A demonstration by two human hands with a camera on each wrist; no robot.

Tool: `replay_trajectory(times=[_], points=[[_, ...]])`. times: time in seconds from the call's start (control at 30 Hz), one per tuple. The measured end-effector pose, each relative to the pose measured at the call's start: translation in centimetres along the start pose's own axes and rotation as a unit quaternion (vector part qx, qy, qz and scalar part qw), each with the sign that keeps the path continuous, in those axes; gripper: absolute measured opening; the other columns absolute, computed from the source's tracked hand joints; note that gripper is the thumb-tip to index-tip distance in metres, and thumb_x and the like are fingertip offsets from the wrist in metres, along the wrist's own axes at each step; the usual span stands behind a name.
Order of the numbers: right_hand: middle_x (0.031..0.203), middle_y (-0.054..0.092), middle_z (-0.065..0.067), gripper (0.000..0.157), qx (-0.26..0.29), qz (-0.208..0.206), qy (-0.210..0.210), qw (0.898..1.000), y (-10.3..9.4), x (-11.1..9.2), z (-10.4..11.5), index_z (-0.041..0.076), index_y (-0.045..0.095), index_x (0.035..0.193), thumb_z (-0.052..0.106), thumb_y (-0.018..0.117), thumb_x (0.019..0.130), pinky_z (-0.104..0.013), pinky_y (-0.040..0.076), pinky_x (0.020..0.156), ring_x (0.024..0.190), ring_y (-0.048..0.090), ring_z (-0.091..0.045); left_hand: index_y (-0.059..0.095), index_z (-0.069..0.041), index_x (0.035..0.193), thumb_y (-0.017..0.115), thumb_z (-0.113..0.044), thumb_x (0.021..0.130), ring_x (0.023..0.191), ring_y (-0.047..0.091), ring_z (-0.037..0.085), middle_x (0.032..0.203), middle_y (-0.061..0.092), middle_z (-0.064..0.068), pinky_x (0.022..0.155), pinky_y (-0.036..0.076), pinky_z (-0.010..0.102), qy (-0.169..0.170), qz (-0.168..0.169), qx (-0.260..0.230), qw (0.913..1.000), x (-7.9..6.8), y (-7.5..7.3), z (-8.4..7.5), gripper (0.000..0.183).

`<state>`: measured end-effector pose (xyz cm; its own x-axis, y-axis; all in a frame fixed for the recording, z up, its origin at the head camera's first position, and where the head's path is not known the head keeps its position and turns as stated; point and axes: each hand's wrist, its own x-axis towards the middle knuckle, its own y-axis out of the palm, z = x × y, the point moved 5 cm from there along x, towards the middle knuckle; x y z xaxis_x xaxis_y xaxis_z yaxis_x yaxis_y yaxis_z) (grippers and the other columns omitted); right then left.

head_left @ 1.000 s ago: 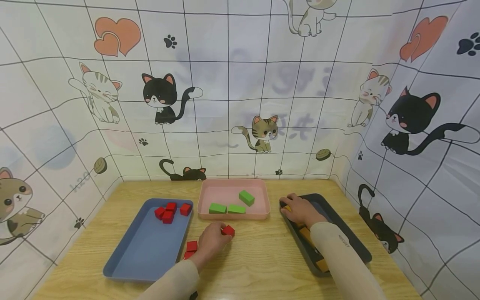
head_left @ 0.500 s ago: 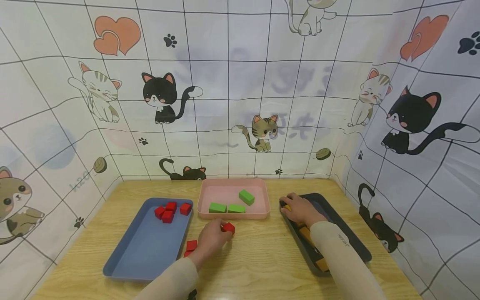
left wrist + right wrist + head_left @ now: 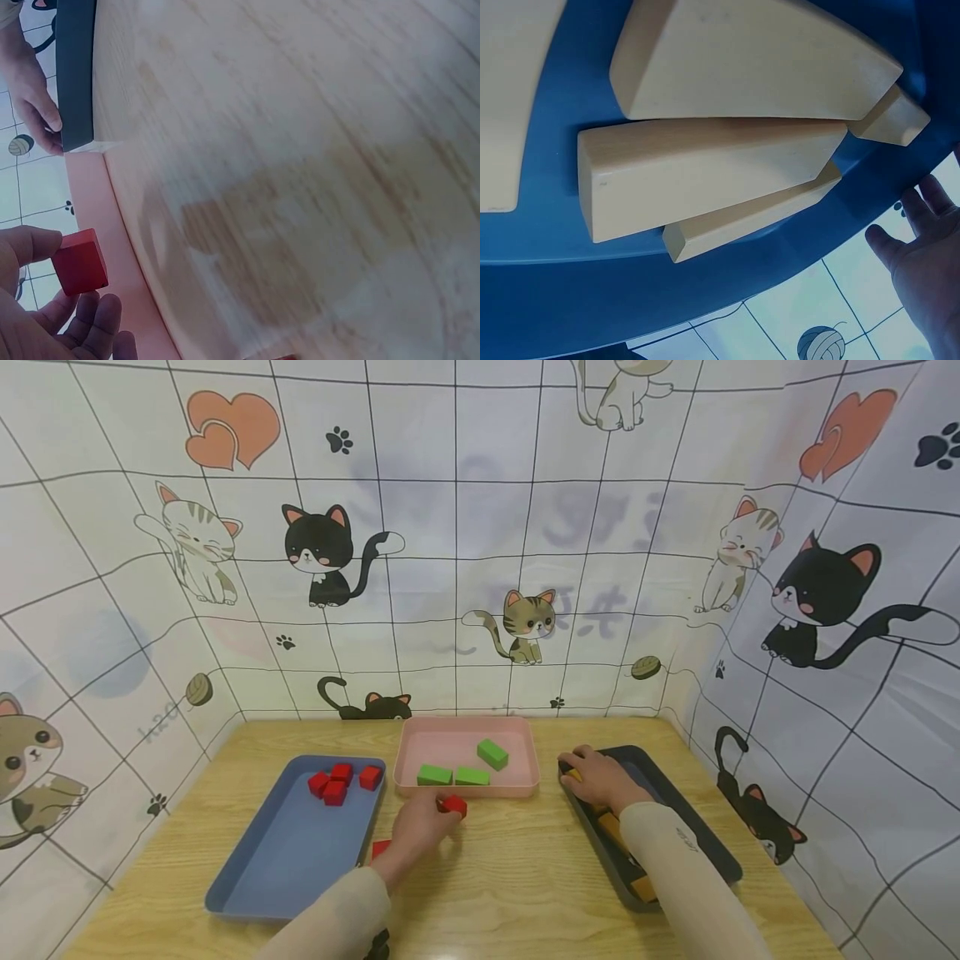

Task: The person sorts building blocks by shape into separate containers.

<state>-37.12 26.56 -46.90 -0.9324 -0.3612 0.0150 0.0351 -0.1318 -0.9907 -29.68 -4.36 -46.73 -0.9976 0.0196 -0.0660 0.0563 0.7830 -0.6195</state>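
In the head view my left hand (image 3: 417,828) pinches a small red cube (image 3: 454,807) just in front of the pink tray (image 3: 450,743). The left wrist view shows the cube (image 3: 80,262) between thumb and fingertips. My right hand (image 3: 598,779) rests at the far left corner of the dark tray (image 3: 705,839), beside an orange block (image 3: 574,775). Loosely spread fingers reach the tray's rim in the right wrist view, with nothing visible in them; several long wooden blocks (image 3: 712,176) lie in the tray there.
At left, the blue tray (image 3: 281,860) has several red cubes (image 3: 334,792) near its far end. Another red cube (image 3: 381,848) sits on the table by my left wrist. Several green blocks (image 3: 492,754) lie inside the pink tray. A cat-patterned cloth stands behind the table.
My left hand has moved slightly away from me with the red cube, closer to the pink tray. One red cube by my left wrist has become hidden. The right hand stays put.
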Motion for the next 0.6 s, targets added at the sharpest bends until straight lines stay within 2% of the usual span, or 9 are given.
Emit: replay_trajectory(times=[0.27, 0.6], points=[[0.136, 0.047, -0.024, 0.047, 0.002, 0.002, 0.001, 1.000, -0.1, 0.0, 0.0, 0.009, 0.052, 0.142, 0.030, 0.057, 0.101, -0.060, 0.046, 0.093, 0.110, 0.058, -0.043, 0.068, -0.003, 0.108, 0.077, -0.019, 0.085, 0.081, 0.058, 0.021, 0.095, 0.066, 0.005, 0.073, 0.051, 0.037, 0.016, -0.018, 0.023, 0.9994, 0.2, -1.1, -0.5, 0.029], [0.138, 0.047, -0.024, 0.048, 0.009, 0.009, 0.009, 1.000, -0.3, -0.1, 0.2, 0.009, 0.051, 0.143, 0.031, 0.057, 0.101, -0.060, 0.044, 0.096, 0.115, 0.056, -0.043, 0.066, -0.001, 0.110, 0.075, -0.018, 0.087, 0.082, 0.058, 0.022, 0.096, 0.065, 0.008, 0.073, 0.053, 0.035, 0.016, -0.022, 0.006, 0.9996, 0.7, -2.8, -0.9, 0.030]])
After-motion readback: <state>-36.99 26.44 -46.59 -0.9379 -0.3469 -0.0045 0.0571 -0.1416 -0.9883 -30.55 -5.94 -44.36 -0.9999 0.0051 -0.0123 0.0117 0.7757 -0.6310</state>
